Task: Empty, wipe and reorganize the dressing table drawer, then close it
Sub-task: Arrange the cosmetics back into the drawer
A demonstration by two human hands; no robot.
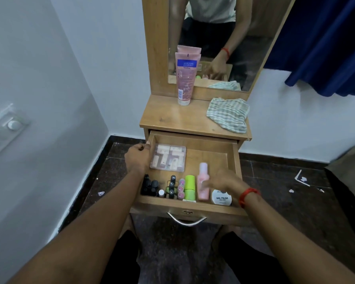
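Observation:
The wooden drawer (211, 149) of the dressing table stands pulled out. A clear plastic case (168, 157) lies flat at its back left. Along the front stand dark bottles (150, 185), a green bottle (189, 186), a pink bottle (203, 181) and a white nail polish tub (221, 197). My left hand (137, 157) grips the drawer's left side wall, beside the clear case. Blurred, my right hand (223, 182) hovers over the front right of the drawer, fingers stretched and touching the pink bottle. A striped cloth (228, 114) lies crumpled on the tabletop.
A pink tube (185, 78) stands upright on the tabletop (172, 115) against the mirror (244, 58). A blue curtain (326, 44) hangs at the right. The drawer has a metal handle (186, 220) in front. Scraps of litter (301, 178) lie on the dark floor.

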